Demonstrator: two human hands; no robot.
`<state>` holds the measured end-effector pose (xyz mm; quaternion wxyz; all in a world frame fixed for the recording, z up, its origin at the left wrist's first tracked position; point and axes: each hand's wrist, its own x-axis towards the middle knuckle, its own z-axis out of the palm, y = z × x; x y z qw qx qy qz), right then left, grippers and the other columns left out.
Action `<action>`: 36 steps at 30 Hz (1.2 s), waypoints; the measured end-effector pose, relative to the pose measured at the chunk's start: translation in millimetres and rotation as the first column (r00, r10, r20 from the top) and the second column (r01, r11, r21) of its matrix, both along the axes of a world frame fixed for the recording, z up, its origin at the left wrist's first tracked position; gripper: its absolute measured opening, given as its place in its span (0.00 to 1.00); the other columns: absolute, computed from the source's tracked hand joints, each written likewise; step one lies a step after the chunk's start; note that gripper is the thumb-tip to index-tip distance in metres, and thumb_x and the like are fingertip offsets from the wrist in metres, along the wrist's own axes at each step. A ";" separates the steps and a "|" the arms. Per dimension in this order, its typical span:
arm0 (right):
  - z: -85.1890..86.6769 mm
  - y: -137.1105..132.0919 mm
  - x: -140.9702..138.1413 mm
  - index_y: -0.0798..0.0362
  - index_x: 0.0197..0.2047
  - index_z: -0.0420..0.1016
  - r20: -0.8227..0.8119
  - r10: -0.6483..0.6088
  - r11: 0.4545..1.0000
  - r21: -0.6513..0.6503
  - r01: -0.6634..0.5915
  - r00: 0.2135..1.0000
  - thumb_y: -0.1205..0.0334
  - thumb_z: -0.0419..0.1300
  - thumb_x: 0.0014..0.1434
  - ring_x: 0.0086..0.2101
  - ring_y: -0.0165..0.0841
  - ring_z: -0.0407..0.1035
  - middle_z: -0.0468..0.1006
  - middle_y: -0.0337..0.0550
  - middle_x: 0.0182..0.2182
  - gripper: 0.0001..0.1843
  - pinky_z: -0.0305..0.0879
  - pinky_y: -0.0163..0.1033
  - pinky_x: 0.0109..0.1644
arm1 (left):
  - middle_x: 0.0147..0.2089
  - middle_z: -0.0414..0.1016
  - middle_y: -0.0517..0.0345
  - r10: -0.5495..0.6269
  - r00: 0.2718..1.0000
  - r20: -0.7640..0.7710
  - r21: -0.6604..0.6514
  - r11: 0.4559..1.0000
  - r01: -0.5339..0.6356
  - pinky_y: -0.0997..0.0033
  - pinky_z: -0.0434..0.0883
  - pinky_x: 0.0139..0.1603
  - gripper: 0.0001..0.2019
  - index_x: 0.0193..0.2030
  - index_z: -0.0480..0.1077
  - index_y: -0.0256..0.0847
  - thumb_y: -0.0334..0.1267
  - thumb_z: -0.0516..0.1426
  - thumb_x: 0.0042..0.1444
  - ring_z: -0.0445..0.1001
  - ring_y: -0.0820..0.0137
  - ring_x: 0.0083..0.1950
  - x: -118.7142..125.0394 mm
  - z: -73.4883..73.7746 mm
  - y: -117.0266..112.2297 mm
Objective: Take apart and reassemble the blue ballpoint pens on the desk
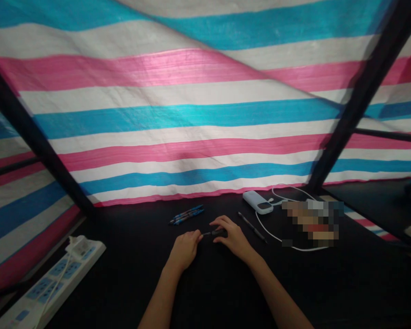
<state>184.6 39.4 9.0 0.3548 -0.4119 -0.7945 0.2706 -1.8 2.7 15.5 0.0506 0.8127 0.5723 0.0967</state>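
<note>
Both hands meet on a dark pen (212, 233) near the middle of the counter (329, 283), somewhat toward its far edge. The left hand (186, 247) pinches the thin end with its fingertips and the right hand (232, 237) curls closed over the thicker end, so the pen's long axis runs left to right, roughly parallel to the far edge, with each hand touching it. Blue pens (187, 214) lie just beyond, and a second dark pen (252, 227) and a white power bank (258, 202) lie apart, right of the right hand.
</note>
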 end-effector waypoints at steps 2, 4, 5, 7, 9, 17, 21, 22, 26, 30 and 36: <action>-0.2 -0.2 -0.1 0.51 0.36 0.72 0.047 -0.014 1.000 0.023 0.013 0.999 0.67 0.58 0.50 0.35 0.31 0.67 0.71 0.39 0.36 0.08 0.61 0.35 0.40 | 0.35 0.70 0.59 -0.003 1.000 -0.004 0.002 1.000 0.003 0.75 0.60 0.34 0.13 0.36 0.60 0.42 0.38 0.38 0.62 0.69 0.72 0.37 0.3 -0.2 0.5; 0.0 -0.2 0.1 0.51 0.34 0.72 0.087 -0.011 1.000 0.014 0.010 0.996 0.65 0.54 0.54 0.35 0.31 0.67 0.72 0.39 0.32 0.06 0.60 0.35 0.40 | 0.35 0.70 0.59 -0.004 1.000 -0.008 0.008 1.000 0.004 0.75 0.60 0.35 0.13 0.35 0.61 0.42 0.38 0.38 0.62 0.69 0.72 0.37 0.1 -0.8 1.0; 0.3 -0.3 0.2 0.51 0.36 0.72 0.100 0.000 1.000 0.010 -0.001 0.995 0.64 0.54 0.55 0.35 0.31 0.67 0.73 0.40 0.33 0.07 0.60 0.36 0.41 | 0.35 0.70 0.59 -0.004 1.000 -0.010 0.011 1.000 0.004 0.75 0.60 0.35 0.13 0.36 0.61 0.42 0.38 0.38 0.62 0.69 0.72 0.37 -0.1 -1.2 1.2; 0.9 -0.5 -0.1 0.49 0.45 0.69 0.128 0.018 0.999 0.035 -0.023 0.992 0.62 0.56 0.54 0.39 0.32 0.66 0.72 0.40 0.39 0.13 0.59 0.37 0.43 | 0.35 0.70 0.59 -0.003 1.000 -0.013 0.019 1.000 0.003 0.75 0.60 0.35 0.12 0.36 0.61 0.42 0.38 0.38 0.62 0.69 0.72 0.38 -0.4 -2.2 1.4; 1.0 -0.9 -1.1 0.47 0.51 0.64 0.175 0.020 0.995 0.093 -0.037 0.984 0.64 0.60 0.50 0.42 0.33 0.65 0.70 0.40 0.43 0.23 0.57 0.38 0.45 | 0.35 0.70 0.59 -0.007 1.000 -0.015 0.029 1.000 0.008 0.75 0.61 0.35 0.12 0.37 0.61 0.42 0.38 0.38 0.62 0.69 0.72 0.38 -0.4 -3.2 1.4; 3.0 -4.5 -2.0 0.51 0.35 0.70 0.225 -0.052 0.987 0.161 0.016 0.973 0.59 0.53 0.57 0.36 0.33 0.66 0.73 0.39 0.32 0.07 0.55 0.39 0.43 | 0.35 0.69 0.60 -0.023 1.000 -0.015 0.062 0.998 0.024 0.75 0.61 0.35 0.14 0.37 0.61 0.42 0.40 0.38 0.62 0.69 0.72 0.37 -0.7 -3.6 1.9; 7.6 -6.1 -1.4 0.51 0.36 0.68 0.215 -0.066 0.975 0.220 0.018 0.974 0.56 0.59 0.52 0.41 0.35 0.63 0.72 0.41 0.37 0.10 0.53 0.41 0.45 | 0.36 0.70 0.60 -0.016 0.999 -0.027 0.045 0.999 0.017 0.75 0.62 0.35 0.13 0.38 0.61 0.42 0.41 0.39 0.62 0.69 0.72 0.38 0.6 -1.3 2.1; 8.0 -6.0 -1.3 0.51 0.36 0.68 0.221 -0.073 0.972 0.233 0.020 0.973 0.57 0.59 0.52 0.41 0.35 0.63 0.72 0.41 0.37 0.09 0.53 0.41 0.45 | 0.36 0.70 0.60 -0.015 0.999 -0.029 0.038 0.999 0.016 0.75 0.62 0.35 0.13 0.38 0.62 0.42 0.41 0.39 0.62 0.69 0.72 0.38 1.0 -0.7 2.1; 7.9 -4.8 0.2 0.52 0.31 0.71 0.239 -0.084 0.966 0.258 0.020 0.967 0.58 0.55 0.56 0.36 0.33 0.64 0.73 0.41 0.30 0.08 0.53 0.40 0.42 | 0.36 0.70 0.59 -0.019 0.999 -0.038 0.037 0.999 0.020 0.75 0.62 0.35 0.13 0.38 0.62 0.41 0.41 0.39 0.62 0.69 0.73 0.38 1.8 -0.1 2.1; 9.6 -5.5 0.8 0.51 0.30 0.72 0.234 -0.058 0.973 0.233 0.002 0.970 0.58 0.51 0.58 0.34 0.31 0.65 0.73 0.38 0.28 0.11 0.53 0.39 0.42 | 0.36 0.69 0.59 -0.037 0.998 -0.056 0.076 0.996 0.042 0.75 0.62 0.35 0.13 0.38 0.62 0.42 0.41 0.40 0.61 0.69 0.72 0.37 1.8 -1.5 1.7; 7.5 -5.2 0.8 0.52 0.32 0.71 0.187 -0.072 0.978 0.205 0.033 0.980 0.58 0.59 0.52 0.33 0.32 0.67 0.74 0.38 0.29 0.07 0.54 0.37 0.40 | 0.34 0.69 0.60 -0.059 0.995 -0.076 0.107 0.992 0.067 0.76 0.63 0.33 0.12 0.37 0.62 0.42 0.41 0.41 0.61 0.69 0.73 0.35 1.2 -2.7 2.9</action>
